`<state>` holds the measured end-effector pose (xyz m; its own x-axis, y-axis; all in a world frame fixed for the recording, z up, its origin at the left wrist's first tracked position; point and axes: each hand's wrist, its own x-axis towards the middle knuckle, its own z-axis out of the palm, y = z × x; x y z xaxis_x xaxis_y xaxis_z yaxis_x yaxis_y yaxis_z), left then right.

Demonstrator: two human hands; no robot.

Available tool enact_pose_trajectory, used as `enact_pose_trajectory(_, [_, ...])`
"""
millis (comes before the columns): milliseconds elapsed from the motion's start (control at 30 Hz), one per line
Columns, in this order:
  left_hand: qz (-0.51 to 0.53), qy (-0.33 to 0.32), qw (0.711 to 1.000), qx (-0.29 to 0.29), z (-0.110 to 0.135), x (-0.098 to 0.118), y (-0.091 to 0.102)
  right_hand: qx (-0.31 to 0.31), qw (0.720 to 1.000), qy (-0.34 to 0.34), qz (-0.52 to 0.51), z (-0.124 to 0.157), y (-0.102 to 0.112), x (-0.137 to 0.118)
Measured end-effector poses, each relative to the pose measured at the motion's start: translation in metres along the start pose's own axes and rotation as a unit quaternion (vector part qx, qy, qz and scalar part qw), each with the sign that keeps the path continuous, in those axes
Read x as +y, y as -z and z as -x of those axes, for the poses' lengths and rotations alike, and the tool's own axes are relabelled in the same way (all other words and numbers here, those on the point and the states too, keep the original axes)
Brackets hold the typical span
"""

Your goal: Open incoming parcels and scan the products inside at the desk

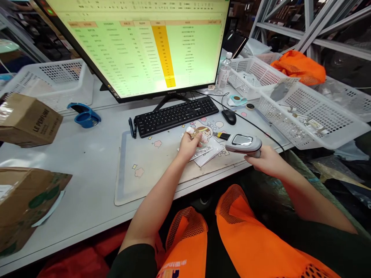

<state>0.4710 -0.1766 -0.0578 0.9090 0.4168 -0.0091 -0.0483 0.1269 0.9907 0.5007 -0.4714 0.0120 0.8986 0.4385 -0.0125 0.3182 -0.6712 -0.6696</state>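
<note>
My left hand (189, 146) is closed around a small item with a rounded white end (190, 130); its kind is partly hidden by the fingers. Under that hand, clear plastic packets and a white packet (209, 154) lie on the desk mat (150, 166). My right hand (265, 160) grips a grey-and-white barcode scanner (242, 142) by its handle, its head pointing left toward the left hand. A yellow-and-black tool (223, 135), seemingly a cutter, shows just left of the scanner.
Behind the mat stand a keyboard (174, 116), a mouse (228, 116) and a monitor (139, 50) showing a spreadsheet. Cardboard boxes (31, 119) and a blue tape dispenser (87, 119) are left. White baskets (307, 116), a water bottle (223, 75) and a trailing cable are right.
</note>
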Motion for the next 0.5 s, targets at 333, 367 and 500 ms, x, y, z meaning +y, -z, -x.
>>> enact_pose_trajectory(333, [-0.013,-0.034,0.999,-0.040,0.004,-0.003,0.002,-0.046,0.996,0.042,0.060,-0.008,-0.004,-0.012])
enact_pose_trajectory(367, [-0.018,-0.032,0.999,-0.037,0.003,-0.003,0.001,-0.048,0.996,0.038,0.062,-0.008,-0.002,-0.012])
enact_pose_trajectory(500, [-0.094,-0.013,0.995,-0.016,0.001,-0.003,0.004,-0.033,0.998,-0.013,0.046,-0.015,0.009,0.004])
